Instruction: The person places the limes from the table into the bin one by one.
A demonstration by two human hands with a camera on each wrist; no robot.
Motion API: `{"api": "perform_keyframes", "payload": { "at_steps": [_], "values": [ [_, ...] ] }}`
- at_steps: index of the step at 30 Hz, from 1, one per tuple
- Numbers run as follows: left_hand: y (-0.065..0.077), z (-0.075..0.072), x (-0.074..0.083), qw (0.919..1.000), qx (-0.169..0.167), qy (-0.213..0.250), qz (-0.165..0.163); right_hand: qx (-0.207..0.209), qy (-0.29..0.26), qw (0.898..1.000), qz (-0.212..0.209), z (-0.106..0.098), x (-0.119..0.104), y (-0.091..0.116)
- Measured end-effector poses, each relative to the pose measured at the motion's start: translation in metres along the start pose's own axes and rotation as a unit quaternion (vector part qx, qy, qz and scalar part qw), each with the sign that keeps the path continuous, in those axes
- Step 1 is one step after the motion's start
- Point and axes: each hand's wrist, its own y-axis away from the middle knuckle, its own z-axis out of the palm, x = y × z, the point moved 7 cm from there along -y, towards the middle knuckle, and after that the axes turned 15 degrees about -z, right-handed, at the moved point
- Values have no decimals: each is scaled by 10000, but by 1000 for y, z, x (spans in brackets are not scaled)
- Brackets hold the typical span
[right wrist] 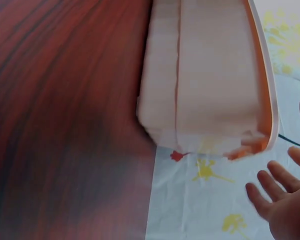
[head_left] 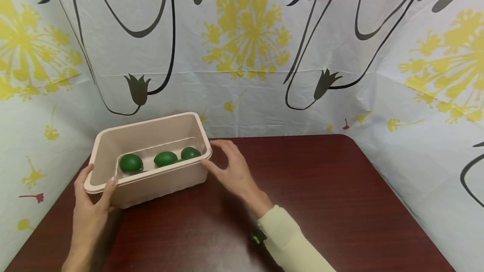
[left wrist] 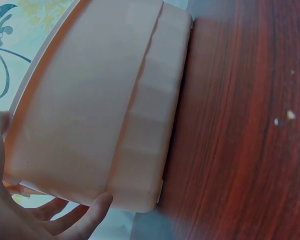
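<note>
A pale beige plastic bin sits at the left of the table, set at a slight angle. Inside lie a green egg-shaped thing near the left end and two more, one green oval and another green oval, towards the right; they resemble limes. My left hand grips the bin's near left corner, thumb on the front rim and fingers around the end. At the right end is my right hand, fingers spread; the right wrist view shows this hand apart from the bin wall.
The dark red-brown table extends to the right of the bin. A patterned white cloth hangs behind and along both sides. A dark band or watch shows by the right sleeve. Small pale specks lie on the tabletop.
</note>
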Motion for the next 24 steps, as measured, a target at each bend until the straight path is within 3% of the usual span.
{"api": "perform_keyframes", "payload": {
  "at_steps": [11,19,24],
  "values": [
    [0,-1,1,9999,39,106,99,-229,335,9974,589,-23,12,28],
    [3,-3,0,9997,202,154,-62,-347,722,9928,895,-39,17,50],
    [8,-6,5,9981,468,346,211,-366,996,9892,1008,-54,21,62]
  ]
}}
